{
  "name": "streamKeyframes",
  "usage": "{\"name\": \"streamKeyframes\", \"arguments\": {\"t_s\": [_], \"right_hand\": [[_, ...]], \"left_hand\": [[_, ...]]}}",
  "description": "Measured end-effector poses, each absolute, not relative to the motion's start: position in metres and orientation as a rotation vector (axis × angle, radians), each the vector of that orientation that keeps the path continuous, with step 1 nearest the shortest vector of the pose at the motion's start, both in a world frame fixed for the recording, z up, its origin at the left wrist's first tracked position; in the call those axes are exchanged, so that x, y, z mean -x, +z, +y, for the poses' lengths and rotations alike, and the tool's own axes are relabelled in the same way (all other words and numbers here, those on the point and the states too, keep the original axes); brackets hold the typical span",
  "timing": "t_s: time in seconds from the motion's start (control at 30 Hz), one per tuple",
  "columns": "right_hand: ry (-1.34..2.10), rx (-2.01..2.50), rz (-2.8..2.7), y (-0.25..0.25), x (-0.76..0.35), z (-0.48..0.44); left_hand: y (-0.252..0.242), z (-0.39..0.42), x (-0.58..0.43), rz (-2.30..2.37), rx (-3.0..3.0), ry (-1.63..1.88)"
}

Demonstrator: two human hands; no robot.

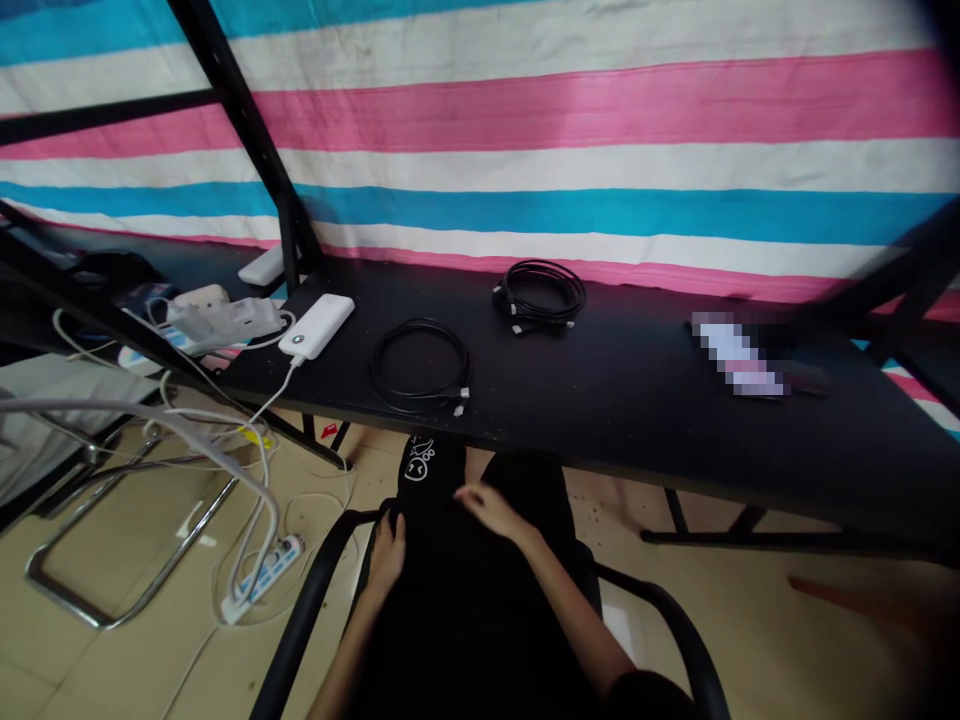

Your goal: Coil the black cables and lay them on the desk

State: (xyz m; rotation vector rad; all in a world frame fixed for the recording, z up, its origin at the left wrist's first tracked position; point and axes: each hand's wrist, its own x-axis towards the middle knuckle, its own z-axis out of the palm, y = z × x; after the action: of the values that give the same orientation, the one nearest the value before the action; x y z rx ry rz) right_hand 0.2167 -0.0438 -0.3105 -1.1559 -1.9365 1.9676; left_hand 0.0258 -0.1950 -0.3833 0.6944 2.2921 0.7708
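Nearer cable coil (376,377) — plugs (464,394) pointing nearward.

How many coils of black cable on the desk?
2. The front coil lies near the front edge of the desk; the rear coil lies behind it to the right, near the striped sheet. Cables may be hidden within either coil.

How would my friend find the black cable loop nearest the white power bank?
Start at the black table below the striped sheet. Near its front edge, right of the white power bank, lies the loop. Unlike the coil farther back, it shows just two plugs.
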Motion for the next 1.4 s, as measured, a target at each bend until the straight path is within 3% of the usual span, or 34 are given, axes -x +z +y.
{"name": "streamKeyframes", "arguments": {"t_s": [0.17, 0.4, 0.6, 0.73, 0.87, 1.03, 1.27, 1.4], "right_hand": [[1.515, 1.279, -1.921, -0.311, -0.245, -0.003], [1.585, 1.052, -2.196, -0.325, -0.234, -0.074], [1.034, 1.390, -1.951, -0.331, -0.263, -0.027], [0.805, 1.501, -1.820, -0.329, -0.296, -0.004], [0.815, 1.424, -1.876, -0.326, -0.306, -0.020], [0.783, 1.432, -1.866, -0.309, -0.313, -0.052], [1.082, 1.260, -2.134, -0.323, -0.321, -0.106], [0.818, 1.666, -1.845, -0.345, -0.351, -0.095]], "left_hand": [[-0.375, -0.212, -0.025, 2.282, -0.712, 0.712], [-0.353, -0.198, -0.041, 2.159, -1.168, 0.766], [-0.336, -0.177, -0.038, 2.153, -1.410, 0.897], [-0.332, -0.166, -0.078, 1.822, -1.704, 0.779], [-0.336, -0.121, -0.097, 1.532, -1.862, 0.598], [-0.326, -0.065, -0.046, 1.853, -1.722, 0.622], [-0.322, -0.111, -0.052, 1.666, -1.877, 0.525], [-0.329, -0.112, -0.047, 1.919, -1.793, 0.595]]}}
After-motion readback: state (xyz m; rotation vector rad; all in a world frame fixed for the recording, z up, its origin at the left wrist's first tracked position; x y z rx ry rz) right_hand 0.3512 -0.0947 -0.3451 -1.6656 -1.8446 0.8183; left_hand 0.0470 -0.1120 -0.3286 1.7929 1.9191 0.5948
